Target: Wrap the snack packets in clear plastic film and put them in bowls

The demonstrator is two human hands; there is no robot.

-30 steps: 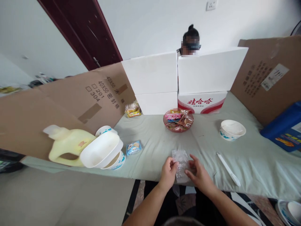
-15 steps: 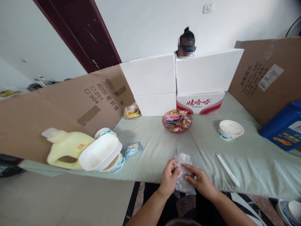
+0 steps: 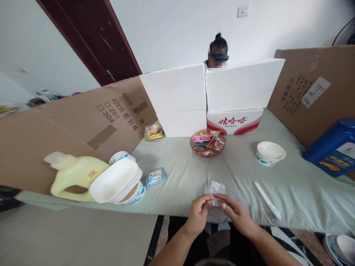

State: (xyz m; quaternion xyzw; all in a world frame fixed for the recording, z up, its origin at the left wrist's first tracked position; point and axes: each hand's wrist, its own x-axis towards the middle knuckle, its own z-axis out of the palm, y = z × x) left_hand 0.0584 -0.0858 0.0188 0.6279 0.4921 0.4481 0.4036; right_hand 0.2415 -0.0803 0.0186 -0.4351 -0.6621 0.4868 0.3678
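Observation:
Both of my hands pinch a clear crumpled plastic bag at the near edge of the table. My left hand grips its left side with fingers curled. On the bag's right side my right hand is closed, thumb and fingers meeting near the middle. The bag's upper part stands above my fingers; its lower part hangs off the table edge. A white plastic utensil lies on the cloth just right of my right hand.
A pink dish of wrapped sweets sits mid-table before white boxes. A paper bowl is at right, stacked bowls and a yellow jug at left, a blue snack packet between. Cardboard walls both sides. A person sits behind the boxes.
My hands have drawn the bag back toward me to the table edge and closed in over it, so less of the bag shows. The view has shifted slightly.

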